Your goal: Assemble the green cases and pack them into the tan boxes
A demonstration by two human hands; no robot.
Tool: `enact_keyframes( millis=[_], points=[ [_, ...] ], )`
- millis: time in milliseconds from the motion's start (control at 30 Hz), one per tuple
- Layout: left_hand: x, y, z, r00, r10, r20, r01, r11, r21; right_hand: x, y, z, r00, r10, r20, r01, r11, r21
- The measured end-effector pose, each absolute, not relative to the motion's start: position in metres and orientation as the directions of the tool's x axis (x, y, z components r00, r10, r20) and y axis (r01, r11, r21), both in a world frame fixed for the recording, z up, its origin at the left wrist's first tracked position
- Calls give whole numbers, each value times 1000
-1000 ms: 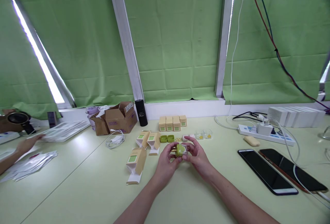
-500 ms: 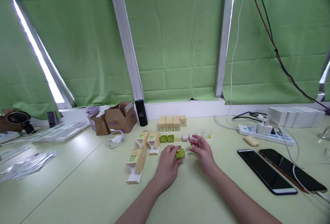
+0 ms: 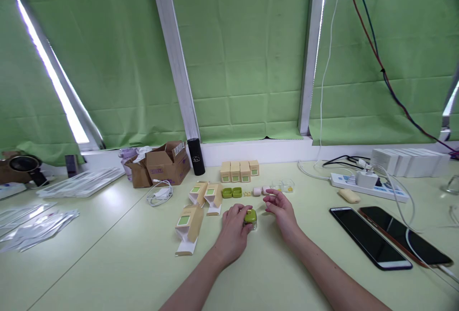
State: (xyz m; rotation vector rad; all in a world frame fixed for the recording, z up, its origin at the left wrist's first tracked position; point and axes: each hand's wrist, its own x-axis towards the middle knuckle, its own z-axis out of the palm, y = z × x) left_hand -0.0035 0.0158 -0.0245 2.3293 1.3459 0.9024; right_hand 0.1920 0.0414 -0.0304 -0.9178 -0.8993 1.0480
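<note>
**Green case set down between our hands**

We work at a wide pale tabletop (image 3: 107, 263) under green blinds. Far right lie two dark phones (image 3: 369, 237), with a white power strip (image 3: 369, 184) behind them; far left sit sheets in clear sleeves and an open cardboard box (image 3: 168, 162). Nearer the middle stands a row of small tan cartons (image 3: 239, 171), and opened cartons (image 3: 189, 222) lie on their sides to our left. In front of the row we see two green trays (image 3: 232, 192), pink pieces and clear lids.

Our left hand (image 3: 233, 230) rests on the tabletop with its fingers curled against the small green case (image 3: 250, 216), touching its left side; whether the grip truly closes on it we cannot tell. Our right hand (image 3: 281, 213) hovers just beside, fingers loosely spread, holding nothing.

The case looks light, rigid and glossy, so we judge it slippery; pinching its opposite side edges seems surest.
</note>
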Motion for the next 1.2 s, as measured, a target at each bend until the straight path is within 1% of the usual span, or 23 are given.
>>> enact_keyframes(
  millis=[267, 367, 433, 533, 633, 700, 733, 800, 867, 1000, 1067, 1200],
  points=[
    [-3, 12, -19, 324, 878, 354, 663, -477, 577, 194, 43, -31, 227, 965, 134, -308, 201, -930],
    [-6, 15, -16, 249, 889, 384, 670, -445, 595, 196, 45, -33, 236, 964, 125, -313, 197, -929],
    [-9, 19, -12, 177, 895, 409, 708, -405, 578, 198, 46, -34, 246, 961, 123, -315, 199, -928],
    [-18, 25, 1, 89, 887, 452, 820, -323, 472, 199, 49, -37, 257, 959, 123, -311, 202, -929],
    [-29, 25, 22, 37, 866, 499, 942, -197, 272, 199, 51, -39, 265, 956, 122, -302, 203, -931],
    [-36, 22, 39, 16, 849, 528, 986, -100, 131, 198, 52, -40, 273, 954, 125, -295, 206, -933],
    [-41, 20, 46, 0, 853, 522, 995, -52, 86, 198, 52, -40, 275, 953, 127, -291, 209, -933],
    [-49, 17, 59, -39, 877, 480, 999, 24, 38, 198, 51, -41, 277, 952, 133, -285, 214, -934],
    [-59, 15, 66, -76, 901, 426, 997, 77, 15, 197, 51, -41, 278, 951, 138, -280, 218, -935],
    [-78, 12, 64, -187, 954, 233, 981, 194, -5, 197, 51, -41, 276, 950, 147, -271, 224, -936],
    [-85, 10, 59, -196, 970, 145, 980, 197, 8, 197, 52, -41, 276, 949, 153, -265, 228, -937],
    [-91, 2, 54, -199, 974, 106, 980, 200, -3, 196, 52, -41, 282, 946, 163, -249, 237, -939]
  ],
)
